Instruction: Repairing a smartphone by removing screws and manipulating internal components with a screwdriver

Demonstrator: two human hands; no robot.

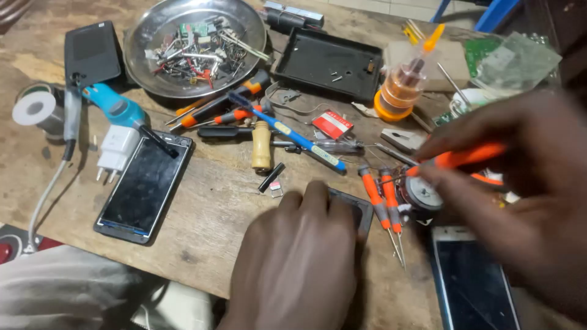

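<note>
My left hand (299,256) lies flat on a dark phone (361,211) at the near middle of the wooden table, covering most of it. My right hand (526,189) hovers at the right and grips an orange-handled screwdriver (465,157), its tip pointing left toward a small round tin (424,194). Two orange-handled screwdrivers (384,201) lie just right of the covered phone.
A black smartphone (145,186) and white charger (116,148) lie at left, a white-framed phone (471,281) at lower right. Behind are a metal bowl (153,30) of parts, a black tray (324,61), a blue pen-like tool (293,135), a wooden-handled tool (262,145), solder spool (35,109).
</note>
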